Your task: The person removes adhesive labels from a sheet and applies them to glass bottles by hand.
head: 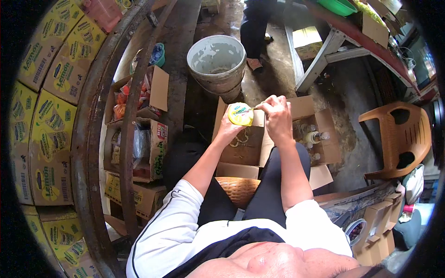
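Observation:
My left hand [229,127] holds a lemon drink cup [240,113], its yellow and white lid turned up towards me. Close to the lid's right edge, my right hand [277,113] pinches a small thin item, too small to make out, whose tip reaches over the lid. Below both hands an open cardboard box [240,151] stands between my knees, with a few pale loops at its bottom. To its right, another open cardboard box [328,139] contains several clear glass bottles [313,137].
A large metal bucket [216,57] stands ahead, with a person's leg [255,31] beside it. Shelves with open boxes [159,88] and stacked lemon drink cartons [52,139] line the left. A brown plastic chair [399,139] and a wooden table frame [323,62] are right. A wicker basket [238,189] sits between my thighs.

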